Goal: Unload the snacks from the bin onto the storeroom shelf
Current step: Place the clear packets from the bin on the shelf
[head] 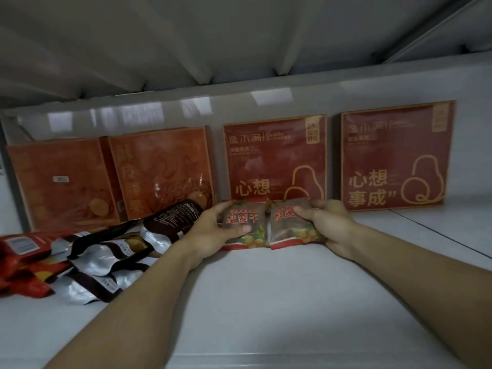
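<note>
Holding two snack packets side by side on the white shelf [253,302], I see my left grip [213,222] curled round the left packet [246,225], thumb on its front, and my right grip [330,222] clasping the right packet [288,230] likewise. Their inner edges touch. Both sit just before the red boxes [277,161] against the back wall. Dark and silver pouches [106,257] lie heaped at left.
</note>
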Available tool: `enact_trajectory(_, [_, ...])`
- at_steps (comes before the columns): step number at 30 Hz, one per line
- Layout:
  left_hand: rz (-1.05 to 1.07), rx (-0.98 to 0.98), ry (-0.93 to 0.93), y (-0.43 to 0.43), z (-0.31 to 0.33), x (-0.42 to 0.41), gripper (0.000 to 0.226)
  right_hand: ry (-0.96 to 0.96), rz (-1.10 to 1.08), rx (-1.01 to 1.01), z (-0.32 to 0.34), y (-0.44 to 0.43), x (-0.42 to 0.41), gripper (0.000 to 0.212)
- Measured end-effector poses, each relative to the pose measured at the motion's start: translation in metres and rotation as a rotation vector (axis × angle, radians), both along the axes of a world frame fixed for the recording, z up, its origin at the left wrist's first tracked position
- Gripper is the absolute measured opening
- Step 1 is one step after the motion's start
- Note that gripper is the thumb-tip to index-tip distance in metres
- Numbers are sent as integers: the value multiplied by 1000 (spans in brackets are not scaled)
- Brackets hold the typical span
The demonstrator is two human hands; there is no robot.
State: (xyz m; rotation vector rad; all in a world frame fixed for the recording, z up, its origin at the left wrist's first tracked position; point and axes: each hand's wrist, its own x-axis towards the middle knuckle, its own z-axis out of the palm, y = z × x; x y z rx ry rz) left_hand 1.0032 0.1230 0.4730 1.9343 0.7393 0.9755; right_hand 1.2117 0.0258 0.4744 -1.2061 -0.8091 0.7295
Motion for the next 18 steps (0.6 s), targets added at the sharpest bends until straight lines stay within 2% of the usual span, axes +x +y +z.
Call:
enact_trajectory(2, [-8,6,28,-1,0,0,55,-43,-3,-8,-2,1,-1,29])
enact_trajectory(4, [-16,12,75,-2,0,0,47,-83,-20,-24,-3,3,-1,31])
enact_trajectory(18, [7,34,176,-3,-1,0,51,-213,-93,-127,-7,11,5,43])
